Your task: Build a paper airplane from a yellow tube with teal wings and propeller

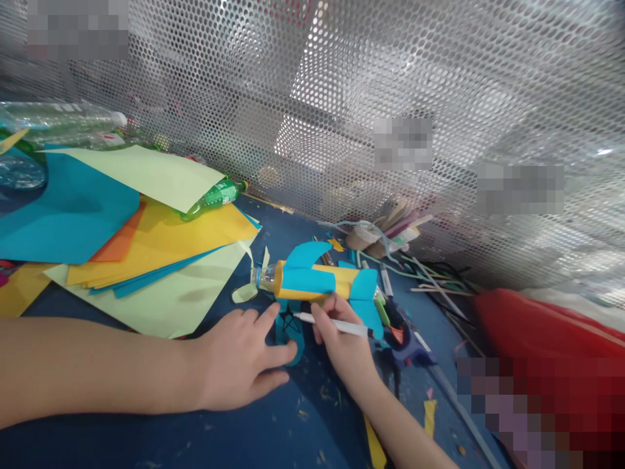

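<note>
My left hand [239,358] lies flat with fingers spread, pressing a small blue paper shape [288,329] onto the dark blue table [293,423]. A black star outline shows on that shape. My right hand [342,339] is closed on a white pen [336,324], its tip at the blue shape. Just behind the hands lies a plastic bottle wrapped in yellow paper with blue paper wings [317,280], on its side.
A stack of coloured paper sheets [146,254] spreads over the left. A green bottle [215,195] and a clear bottle [63,120] lie beyond it. Sticks and scraps [420,267] clutter the right, a perforated metal screen [342,98] stands behind, and red cloth [537,332] is at right.
</note>
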Tool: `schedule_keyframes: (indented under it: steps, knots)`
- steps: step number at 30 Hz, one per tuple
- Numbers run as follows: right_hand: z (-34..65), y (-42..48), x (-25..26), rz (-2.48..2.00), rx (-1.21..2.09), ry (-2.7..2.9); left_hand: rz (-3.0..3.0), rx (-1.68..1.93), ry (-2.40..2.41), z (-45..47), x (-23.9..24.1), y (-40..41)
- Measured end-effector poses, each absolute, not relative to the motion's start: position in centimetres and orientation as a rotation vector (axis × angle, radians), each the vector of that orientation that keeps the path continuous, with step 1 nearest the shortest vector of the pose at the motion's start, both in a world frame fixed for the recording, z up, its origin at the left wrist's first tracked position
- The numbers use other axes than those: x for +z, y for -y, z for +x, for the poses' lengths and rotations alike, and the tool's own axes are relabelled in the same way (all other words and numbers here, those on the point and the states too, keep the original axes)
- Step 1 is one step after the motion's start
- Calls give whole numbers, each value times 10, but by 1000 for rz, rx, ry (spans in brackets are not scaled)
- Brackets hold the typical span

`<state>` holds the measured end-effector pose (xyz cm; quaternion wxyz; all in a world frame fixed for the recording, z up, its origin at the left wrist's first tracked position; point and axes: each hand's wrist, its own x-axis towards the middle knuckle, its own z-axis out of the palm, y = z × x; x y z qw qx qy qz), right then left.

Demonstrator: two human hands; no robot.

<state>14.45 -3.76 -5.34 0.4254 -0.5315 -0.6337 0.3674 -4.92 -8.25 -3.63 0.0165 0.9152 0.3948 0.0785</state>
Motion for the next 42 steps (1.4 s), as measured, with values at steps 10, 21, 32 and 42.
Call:
schedule_keyframes:
  steps: [10, 21, 32, 42]
  knots:
    - [143, 39, -52, -1312, 932, 1592, 2845, 251, -1220, -50, -37, 82]
    - [141, 39, -50, -1309, 931, 1587, 2843, 196, -1227, -49, -36, 82]
    - [141, 40, -49, -1280, 987, 1595, 2835, 261, -1219, -50, -39, 81]
    - [140, 41, -47, -1267, 1042, 1575, 2835, 268, -1206, -51, -40, 81]
